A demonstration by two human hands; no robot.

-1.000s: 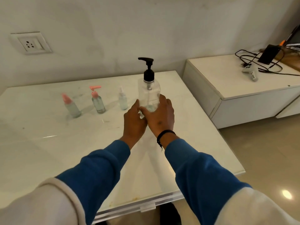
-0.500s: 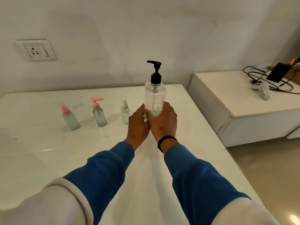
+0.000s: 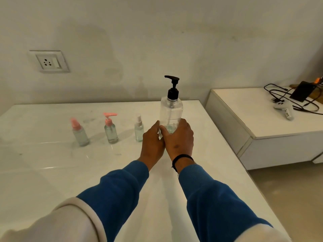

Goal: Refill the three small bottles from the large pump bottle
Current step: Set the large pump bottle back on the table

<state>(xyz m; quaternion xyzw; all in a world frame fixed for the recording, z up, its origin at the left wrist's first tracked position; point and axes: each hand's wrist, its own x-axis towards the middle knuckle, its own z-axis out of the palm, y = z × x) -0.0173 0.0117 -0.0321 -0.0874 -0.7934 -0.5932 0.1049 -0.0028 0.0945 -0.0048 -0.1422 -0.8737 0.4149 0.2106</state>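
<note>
Head view, only one: both hands on the pump bottle (image 3: 171,110), low on its body. Left hand (image 3: 152,143) wraps the near-left side, right hand (image 3: 180,139) the near-right, fingers curled round it; thumbs nearly meet in front. Bottle stands upright toward the far right of the worktop (image 3: 52,163), black pump head (image 3: 172,84) on, spout pointing left. Looks mostly empty, a little liquid at the bottom, though the hands cover the base so I can't tell the exact level, or whether it sits on the surface or is just lifted. Three small bottles stand in a row to its left, apart from each other: capped bottle (image 3: 79,133) with pink top furthest left, pink pump bottle (image 3: 110,130) in the middle, spray bottle (image 3: 139,129) nearest, just beside the left hand but not touching. All three are closed and hold some liquid. Step, as I read it: the start, securing the big bottle; no refill done. Next move likely needs one hand freed to open a small bottle, then the bottle brought under the spout, or the pump head unscrewed to pour. Small necks, so alignment matters; steady the small bottle while pumping or it tips. Off task: wall socket (image 3: 49,61), side cabinet (image 3: 262,119) on the right with cables (image 3: 286,96) and a white controller (image 3: 284,111).
</note>
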